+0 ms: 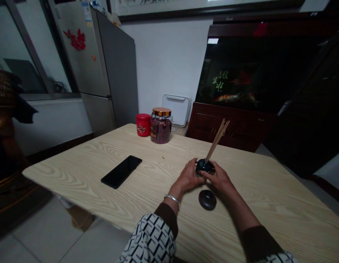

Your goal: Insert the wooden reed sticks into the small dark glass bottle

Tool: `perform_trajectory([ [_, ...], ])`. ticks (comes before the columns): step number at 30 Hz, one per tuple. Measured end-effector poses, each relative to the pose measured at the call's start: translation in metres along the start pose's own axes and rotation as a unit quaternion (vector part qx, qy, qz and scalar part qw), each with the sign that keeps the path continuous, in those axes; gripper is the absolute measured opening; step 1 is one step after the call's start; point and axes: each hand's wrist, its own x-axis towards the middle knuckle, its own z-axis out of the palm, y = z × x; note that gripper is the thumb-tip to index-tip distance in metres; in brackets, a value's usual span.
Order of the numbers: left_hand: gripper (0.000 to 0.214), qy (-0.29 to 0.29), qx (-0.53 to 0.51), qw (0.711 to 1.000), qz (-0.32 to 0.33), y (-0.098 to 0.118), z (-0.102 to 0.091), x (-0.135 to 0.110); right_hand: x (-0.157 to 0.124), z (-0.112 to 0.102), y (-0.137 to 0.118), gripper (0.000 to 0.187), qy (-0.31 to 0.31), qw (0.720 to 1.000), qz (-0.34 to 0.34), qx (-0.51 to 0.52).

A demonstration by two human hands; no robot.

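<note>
A small dark glass diffuser bottle (203,165) stands on the wooden table, with several thin reed sticks (215,140) rising from its mouth and leaning right. My left hand (189,176) is wrapped round the bottle's left side. On its right side my right hand (219,176) grips it too, the thumb across the front. Both hands are closed on the bottle, and their fingers hide part of it. A dark round lid-like disc (207,199) with a hole or dip in its middle lies on the table just in front of my hands.
A black phone (121,171) lies to the left on the table (76,171). Near the back edge stand a red canister (143,125) and a clear jar (161,126) with a copper lid and dark red contents. Behind are a fridge (117,65) and a fish tank (240,80).
</note>
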Motion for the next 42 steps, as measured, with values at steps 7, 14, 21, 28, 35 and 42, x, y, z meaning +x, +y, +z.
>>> perform_trajectory([
  [7, 0.069, 0.042, 0.02, 0.999, -0.02, -0.009, 0.001, 0.004, 0.06, 0.0, 0.018, 0.058, 0.042, 0.999, 0.005, -0.001],
  [14, 0.049, 0.052, 0.027, 0.998, -0.021, -0.004, 0.0, 0.004, 0.064, 0.003, 0.031, 0.063, 0.091, 0.995, 0.014, 0.028],
  [21, 0.029, 0.068, -0.02, 0.996, -0.051, 0.007, -0.004, -0.004, -0.008, -0.032, 0.01, 0.02, 0.064, 0.995, 0.043, 0.07],
  [28, 0.055, 0.014, -0.15, 0.985, 0.082, 0.151, -0.07, 0.025, 0.005, -0.137, -0.137, 0.067, 0.006, 0.979, -0.067, 0.191],
  [35, 0.081, -0.12, -0.393, 0.891, 0.194, 0.278, -0.12, 0.009, -0.015, -0.195, -0.249, 0.082, -0.031, 0.907, -0.196, 0.371],
  [42, 0.086, -0.125, -0.525, 0.822, 0.183, 0.243, -0.093, -0.018, -0.049, -0.162, -0.222, 0.079, -0.028, 0.858, -0.199, 0.472],
])
